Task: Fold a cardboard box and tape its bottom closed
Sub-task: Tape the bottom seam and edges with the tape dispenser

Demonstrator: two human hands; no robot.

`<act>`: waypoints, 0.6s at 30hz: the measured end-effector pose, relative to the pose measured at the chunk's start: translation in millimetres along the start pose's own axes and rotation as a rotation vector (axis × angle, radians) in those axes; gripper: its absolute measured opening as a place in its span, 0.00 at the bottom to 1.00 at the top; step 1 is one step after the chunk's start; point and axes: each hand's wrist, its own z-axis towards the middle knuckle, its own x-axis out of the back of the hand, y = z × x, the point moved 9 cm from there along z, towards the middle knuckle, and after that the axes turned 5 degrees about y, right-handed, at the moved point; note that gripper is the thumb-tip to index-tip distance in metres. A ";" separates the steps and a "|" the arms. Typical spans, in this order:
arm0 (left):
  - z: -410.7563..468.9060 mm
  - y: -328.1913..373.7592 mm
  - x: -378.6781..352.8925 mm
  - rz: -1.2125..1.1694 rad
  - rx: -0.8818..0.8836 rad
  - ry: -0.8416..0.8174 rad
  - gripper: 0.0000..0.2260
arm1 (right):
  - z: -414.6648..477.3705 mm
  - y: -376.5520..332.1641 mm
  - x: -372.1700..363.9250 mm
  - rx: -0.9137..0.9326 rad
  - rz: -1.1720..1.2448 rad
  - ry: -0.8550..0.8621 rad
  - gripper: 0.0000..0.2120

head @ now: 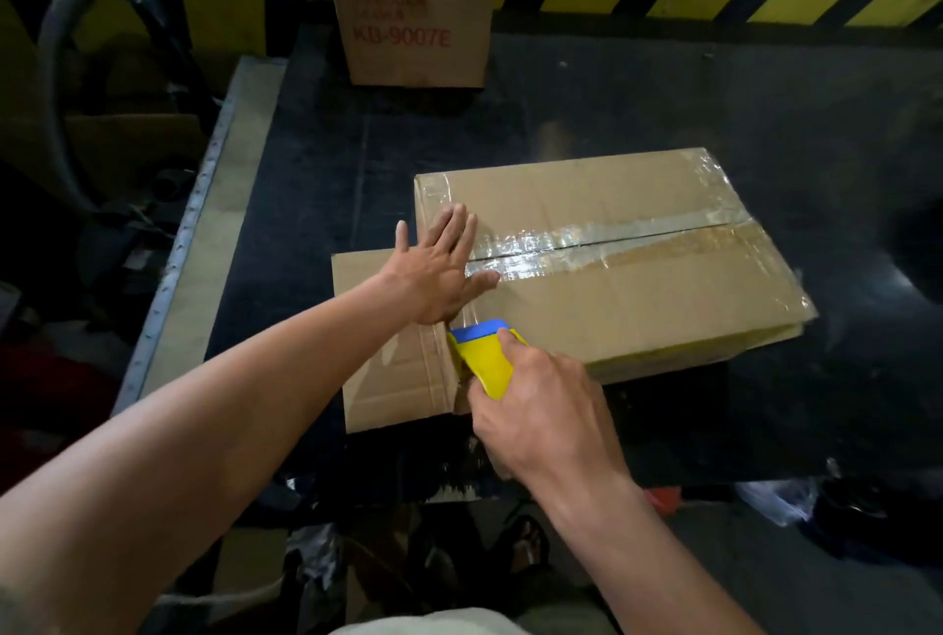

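Box (pixel 602 272) nearest; second box (pixel 413 12) stands well behind.

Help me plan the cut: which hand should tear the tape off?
Right. The right hand already grips the dispenser at the box edge; the left hand lies flat, pinning the tape.

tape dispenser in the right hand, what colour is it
Yellow body with a blue top edge, seen in the head view: tape dispenser in the right hand.
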 end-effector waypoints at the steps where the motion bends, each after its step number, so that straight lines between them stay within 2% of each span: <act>1: 0.1 -0.9 0.3 -0.004 0.005 -0.004 0.40 | -2.2 -1.6 3.4 0.007 0.016 0.018 0.28; 10: 0.1 -0.6 0.5 -0.032 0.001 -0.029 0.39 | -43.1 10.8 3.1 -0.052 0.024 0.037 0.31; 15: -0.5 0.3 0.0 -0.032 -0.004 -0.048 0.39 | -57.5 12.5 0.3 -0.065 0.012 0.012 0.27; 18: -0.7 0.2 0.2 -0.047 -0.008 -0.057 0.39 | -60.3 14.9 -6.3 -0.080 0.002 -0.025 0.28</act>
